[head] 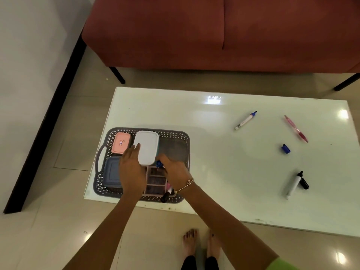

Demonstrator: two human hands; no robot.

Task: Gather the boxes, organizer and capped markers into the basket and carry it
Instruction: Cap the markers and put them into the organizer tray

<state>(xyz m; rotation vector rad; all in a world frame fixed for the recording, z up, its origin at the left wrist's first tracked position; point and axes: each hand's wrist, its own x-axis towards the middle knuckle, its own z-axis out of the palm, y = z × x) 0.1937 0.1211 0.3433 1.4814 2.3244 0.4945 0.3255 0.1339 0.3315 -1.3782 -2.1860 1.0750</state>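
A grey lattice basket [175, 134] sits on the left part of the white table. Inside lie a pink box [120, 142], a white box [148, 147], a grey-blue box [112, 172] and a pink organizer [155, 182]. My left hand [131, 172] rests flat, fingers apart, against the white box's left side. My right hand [173, 170] is over the organizer, closed on a blue-capped marker [159, 163]. A black-capped marker [167, 194] lies at the organizer's near end.
On the table's right part lie an uncapped blue marker [245, 120], its blue cap [285, 149], a pink pen [296, 128], and an uncapped black marker [293, 185] beside its black cap [304, 183]. A red sofa [214, 32] stands behind the table.
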